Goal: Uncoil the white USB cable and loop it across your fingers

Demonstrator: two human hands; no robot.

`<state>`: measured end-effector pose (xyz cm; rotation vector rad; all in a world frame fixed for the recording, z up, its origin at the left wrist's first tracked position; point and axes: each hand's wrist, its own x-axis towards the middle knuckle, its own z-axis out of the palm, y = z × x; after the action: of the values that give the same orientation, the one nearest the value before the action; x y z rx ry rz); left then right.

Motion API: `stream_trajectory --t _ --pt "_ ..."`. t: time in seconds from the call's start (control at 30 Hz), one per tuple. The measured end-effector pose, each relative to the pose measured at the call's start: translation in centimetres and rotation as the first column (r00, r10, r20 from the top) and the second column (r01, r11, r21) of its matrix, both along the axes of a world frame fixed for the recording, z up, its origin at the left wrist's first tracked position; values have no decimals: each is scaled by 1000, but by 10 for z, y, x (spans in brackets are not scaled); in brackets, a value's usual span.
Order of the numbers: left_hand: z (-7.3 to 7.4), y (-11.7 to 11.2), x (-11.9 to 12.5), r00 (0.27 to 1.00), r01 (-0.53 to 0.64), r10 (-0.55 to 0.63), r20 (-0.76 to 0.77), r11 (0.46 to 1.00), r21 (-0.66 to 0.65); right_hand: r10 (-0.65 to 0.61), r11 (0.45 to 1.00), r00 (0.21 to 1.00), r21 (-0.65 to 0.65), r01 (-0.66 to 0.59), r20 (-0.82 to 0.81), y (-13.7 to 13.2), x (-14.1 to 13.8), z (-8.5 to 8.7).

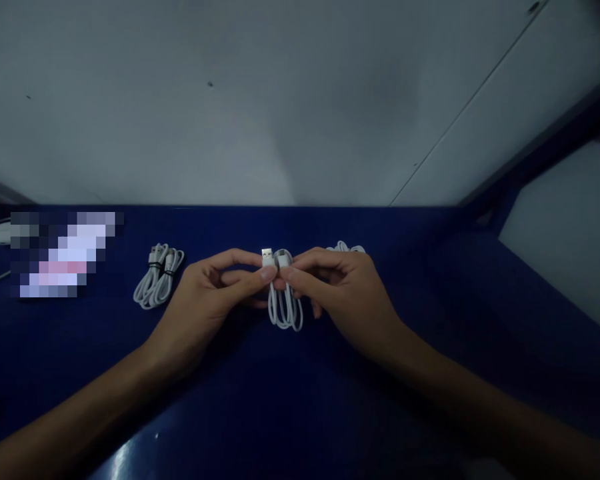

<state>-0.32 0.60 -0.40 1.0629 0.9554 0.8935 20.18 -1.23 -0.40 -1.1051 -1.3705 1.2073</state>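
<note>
**Coiled cable pinched at its plugs**

The cable is pinched at its plugs by the closed fingertips of the left hand and right hand, just above the table. The loops seem gathered but unbound, so a steady grip is needed. Tied cables lie further left.

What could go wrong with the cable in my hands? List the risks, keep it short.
1. The white cable is held only by fingertip pinches of the left hand and right hand near its plug; the loops may spring loose.
2. The right hand sits just in front of another cable; the two could tangle.
</note>
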Motion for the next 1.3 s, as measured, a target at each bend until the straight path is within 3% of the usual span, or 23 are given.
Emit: stream_trajectory --t 0.33,1.3 --pt "4 -2 2 998 -31 34 -49 998 57 3 1000 1000 23 -3 -2 -1 -1 1" --pt "-2 -2 -2 1000 7 -8 22 1000 14 -22 999 1000 31 21 11 -2 -2 2"
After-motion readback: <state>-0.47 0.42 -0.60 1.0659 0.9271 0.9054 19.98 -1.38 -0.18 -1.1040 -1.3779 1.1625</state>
